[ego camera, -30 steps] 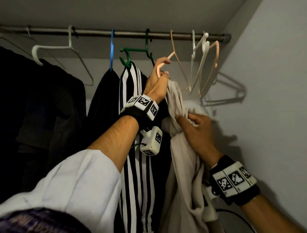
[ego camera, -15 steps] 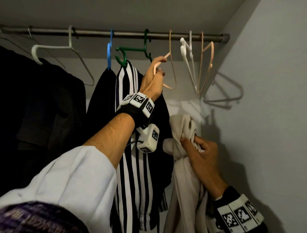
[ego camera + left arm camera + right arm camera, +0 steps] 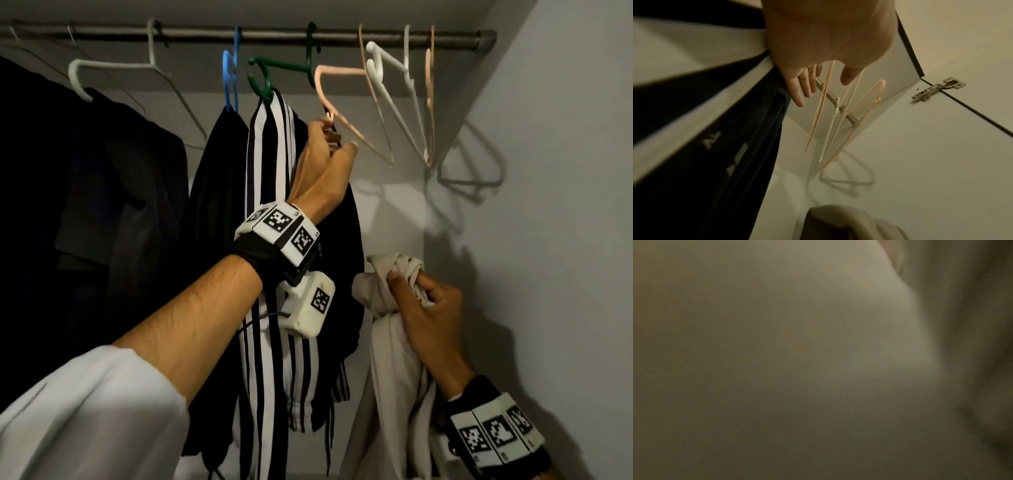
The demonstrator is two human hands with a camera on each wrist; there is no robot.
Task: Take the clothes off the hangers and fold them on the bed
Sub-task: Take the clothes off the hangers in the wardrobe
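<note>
My right hand [image 3: 421, 298] grips a bunched beige garment [image 3: 387, 377] low at the right, clear of the hangers. That cloth fills the right wrist view [image 3: 818, 353] and shows at the bottom of the left wrist view [image 3: 838, 222]. The bare peach hanger [image 3: 342, 70] hangs on the rod [image 3: 205, 34]. My left hand [image 3: 337, 140] is raised at its lower bar. In the left wrist view the fingers [image 3: 803, 91] are straight, and the hanger's bar [image 3: 817, 113] runs between them and the thumb. A black-and-white striped garment [image 3: 270, 359] hangs on a green hanger [image 3: 277, 65].
A black garment [image 3: 219, 171] hangs from a blue hanger [image 3: 227, 78], and dark clothes [image 3: 102, 205] fill the left under a white hanger [image 3: 113, 65]. Bare white [image 3: 387, 89] and peach [image 3: 430, 85] hangers hang near the right wall [image 3: 565, 171].
My right hand pulled the beige garment down off the peach hanger. The left hand loosened its hold on the hanger and dropped to its lower bar; the hanger swung back under the rod.
</note>
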